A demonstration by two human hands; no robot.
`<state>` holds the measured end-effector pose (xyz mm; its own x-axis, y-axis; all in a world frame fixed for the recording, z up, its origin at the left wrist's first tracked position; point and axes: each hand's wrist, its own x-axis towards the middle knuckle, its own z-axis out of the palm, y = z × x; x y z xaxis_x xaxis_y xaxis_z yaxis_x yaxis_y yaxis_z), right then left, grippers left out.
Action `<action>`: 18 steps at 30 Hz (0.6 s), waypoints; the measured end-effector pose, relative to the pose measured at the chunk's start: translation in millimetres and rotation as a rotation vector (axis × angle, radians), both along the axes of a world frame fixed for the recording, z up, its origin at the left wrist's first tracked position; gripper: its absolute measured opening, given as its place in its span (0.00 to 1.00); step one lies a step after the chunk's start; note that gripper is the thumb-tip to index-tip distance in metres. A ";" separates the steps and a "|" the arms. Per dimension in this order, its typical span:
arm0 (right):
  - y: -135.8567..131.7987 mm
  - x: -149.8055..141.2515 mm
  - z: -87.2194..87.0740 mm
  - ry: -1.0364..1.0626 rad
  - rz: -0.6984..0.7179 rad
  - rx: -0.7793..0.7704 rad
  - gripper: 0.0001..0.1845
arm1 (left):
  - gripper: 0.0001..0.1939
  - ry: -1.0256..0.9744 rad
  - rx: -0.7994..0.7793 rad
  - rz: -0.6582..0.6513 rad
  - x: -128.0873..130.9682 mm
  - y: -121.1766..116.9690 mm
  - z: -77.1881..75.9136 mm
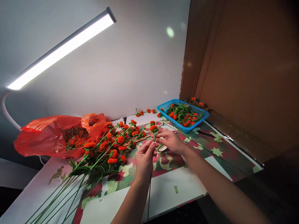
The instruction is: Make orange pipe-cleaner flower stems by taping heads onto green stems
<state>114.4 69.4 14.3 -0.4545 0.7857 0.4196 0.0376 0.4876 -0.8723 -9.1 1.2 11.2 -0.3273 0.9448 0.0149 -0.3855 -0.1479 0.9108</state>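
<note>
My left hand (144,157) is closed in a pinch on a thin green wire stem (149,193) that runs down past my wrist. At the stem's top sits a small orange pompom flower (153,128). My right hand (170,140) is closed too, with its fingertips pinching the same stem just below the flower. A roll of tape (162,148) lies on the table partly under my right hand. Left of my hands lies a bundle of long-stemmed orange flowers (112,146).
A red plastic bag (49,137) with more flowers lies at the left. A blue basket (183,115) of orange flower heads stands at the back right, black scissors (205,133) in front of it. A cardboard wall (245,71) stands on the right. A lamp bar (63,48) hangs above.
</note>
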 end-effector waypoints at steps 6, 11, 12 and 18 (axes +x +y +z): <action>0.5 0.8 -1.6 -0.016 -0.056 0.048 0.11 | 0.14 -0.152 -0.086 -0.096 0.1 0.5 0.4; -6.2 -3.1 2.6 0.049 -0.057 0.017 0.09 | 0.16 -0.006 -0.053 -0.053 0.4 -3.8 -3.0; -6.5 -3.7 2.4 0.068 -0.044 -0.010 0.09 | 0.17 0.005 -0.052 -0.041 0.6 -4.4 -2.6; 0.6 -2.0 -5.5 0.167 0.060 -0.120 0.11 | 0.14 -0.097 -0.091 -0.178 -2.2 -2.9 3.0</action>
